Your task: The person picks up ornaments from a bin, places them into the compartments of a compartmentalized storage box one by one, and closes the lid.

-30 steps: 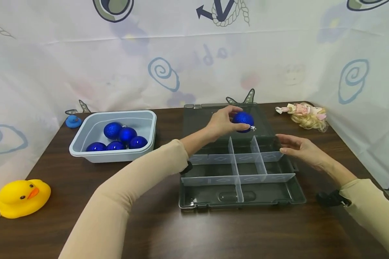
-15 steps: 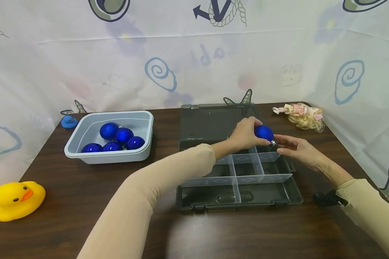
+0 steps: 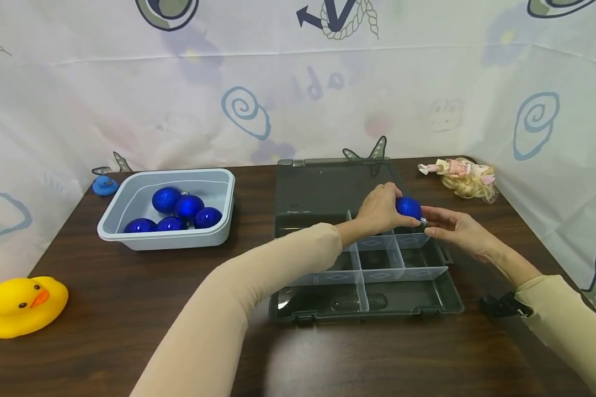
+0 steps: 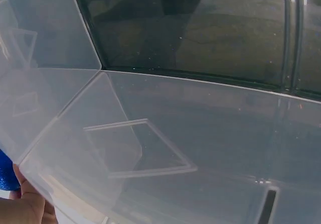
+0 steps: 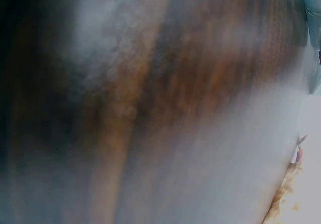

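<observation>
Blue glitter bauble [image 3: 408, 207] with silver cap: at the rear right compartment of the divided organizer box [image 3: 412, 298]; contact with the box cannot be told. Left to right on the dark wood table [image 3: 129, 320]: yellow rubber duck [image 3: 25, 306] at the near left; smaller blue duck [image 3: 105, 186] further back, beside a pale blue basin [image 3: 218, 175]. Basin holds five blue baubles [image 3: 189, 207], grouped toward its near side. Organizer box lies open, smoky lid [image 3: 323, 184] laid back behind it, clear dividers [image 3: 379, 274] splitting the base. Left hand [image 3: 381, 209] reaches over the box, thumb and fingers bent around the glitter bauble from its left side. Right hand [image 3: 459, 229] lies at the box's right edge, fingers extended, thumb apart, nothing in its grasp; whether it touches the rim cannot be told. Blonde doll [image 3: 462, 176] lies behind the right hand.
</observation>
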### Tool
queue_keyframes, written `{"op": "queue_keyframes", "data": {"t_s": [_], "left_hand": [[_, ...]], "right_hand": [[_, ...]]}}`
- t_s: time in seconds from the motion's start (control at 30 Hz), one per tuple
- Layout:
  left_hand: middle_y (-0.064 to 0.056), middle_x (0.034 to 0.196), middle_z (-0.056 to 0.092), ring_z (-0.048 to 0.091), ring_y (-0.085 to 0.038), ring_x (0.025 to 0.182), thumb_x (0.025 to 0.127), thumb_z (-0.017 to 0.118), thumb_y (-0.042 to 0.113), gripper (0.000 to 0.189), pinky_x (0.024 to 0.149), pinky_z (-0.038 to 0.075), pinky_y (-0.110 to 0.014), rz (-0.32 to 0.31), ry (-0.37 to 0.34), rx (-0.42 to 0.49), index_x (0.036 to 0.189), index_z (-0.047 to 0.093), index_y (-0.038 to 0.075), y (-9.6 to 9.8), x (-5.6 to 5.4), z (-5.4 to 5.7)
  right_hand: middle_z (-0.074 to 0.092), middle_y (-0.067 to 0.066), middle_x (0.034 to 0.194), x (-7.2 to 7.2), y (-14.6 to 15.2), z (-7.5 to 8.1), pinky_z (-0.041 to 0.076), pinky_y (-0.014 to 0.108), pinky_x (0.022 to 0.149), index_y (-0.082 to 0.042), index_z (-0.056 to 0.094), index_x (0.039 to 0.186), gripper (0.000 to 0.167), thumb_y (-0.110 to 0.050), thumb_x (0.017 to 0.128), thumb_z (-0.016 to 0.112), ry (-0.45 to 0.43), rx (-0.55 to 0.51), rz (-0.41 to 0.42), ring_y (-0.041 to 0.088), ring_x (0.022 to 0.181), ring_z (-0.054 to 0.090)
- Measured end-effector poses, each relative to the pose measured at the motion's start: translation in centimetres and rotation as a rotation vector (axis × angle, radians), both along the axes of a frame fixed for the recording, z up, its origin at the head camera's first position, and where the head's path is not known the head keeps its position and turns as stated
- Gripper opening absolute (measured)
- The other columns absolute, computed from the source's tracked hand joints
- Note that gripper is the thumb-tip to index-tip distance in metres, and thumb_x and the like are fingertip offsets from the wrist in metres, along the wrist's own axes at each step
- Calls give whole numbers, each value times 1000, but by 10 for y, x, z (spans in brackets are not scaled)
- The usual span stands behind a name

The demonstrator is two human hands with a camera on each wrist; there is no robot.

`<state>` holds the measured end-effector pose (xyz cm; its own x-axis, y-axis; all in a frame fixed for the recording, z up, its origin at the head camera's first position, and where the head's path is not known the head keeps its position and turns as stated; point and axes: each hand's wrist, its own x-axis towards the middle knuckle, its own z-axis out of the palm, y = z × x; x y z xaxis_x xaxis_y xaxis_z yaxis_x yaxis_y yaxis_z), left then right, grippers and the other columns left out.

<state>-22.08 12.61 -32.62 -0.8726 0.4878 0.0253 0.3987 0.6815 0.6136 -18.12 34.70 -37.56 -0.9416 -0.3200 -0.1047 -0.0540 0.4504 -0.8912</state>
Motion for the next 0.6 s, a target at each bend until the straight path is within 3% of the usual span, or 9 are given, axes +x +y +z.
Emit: {"op": "queue_keyframes", "data": {"t_s": [0.13, 0.2, 0.47, 0.6], "left_hand": [[-2, 111, 55, 53, -13, 99, 74, 78, 44, 62, 83, 46, -21, -14, 12, -20, 118, 52, 10, 0, 1, -1], [-1, 110, 55, 52, -14, 98, 73, 78, 44, 62, 83, 46, -21, -14, 17, -31, 118, 52, 10, 0, 2, -2], [-2, 111, 55, 52, -14, 100, 73, 79, 44, 62, 82, 47, -22, -44, 11, -40, 118, 52, 10, -3, 3, -4], [-3, 114, 56, 52, -14, 102, 75, 79, 38, 61, 86, 47, -21, -79, 3, -27, 121, 52, 9, -7, 2, -4]], "right_hand": [[48, -13, 124, 0, -1, 0, 47, 13, 84, 9, 28, 142, 58, -13, 96, 55, 8, -20, 4, -8, 103, 53], [47, -20, 119, 0, -1, 0, 47, 13, 83, 9, 28, 142, 58, -12, 96, 55, 14, -25, 9, -8, 103, 53], [46, -11, 126, 1, -1, 0, 47, 13, 84, 7, 28, 143, 57, -12, 96, 55, 19, -10, 8, -10, 104, 52], [47, -14, 125, 1, -2, 0, 47, 13, 84, 7, 29, 142, 56, -11, 96, 54, 31, -12, 15, -10, 105, 52]]}}
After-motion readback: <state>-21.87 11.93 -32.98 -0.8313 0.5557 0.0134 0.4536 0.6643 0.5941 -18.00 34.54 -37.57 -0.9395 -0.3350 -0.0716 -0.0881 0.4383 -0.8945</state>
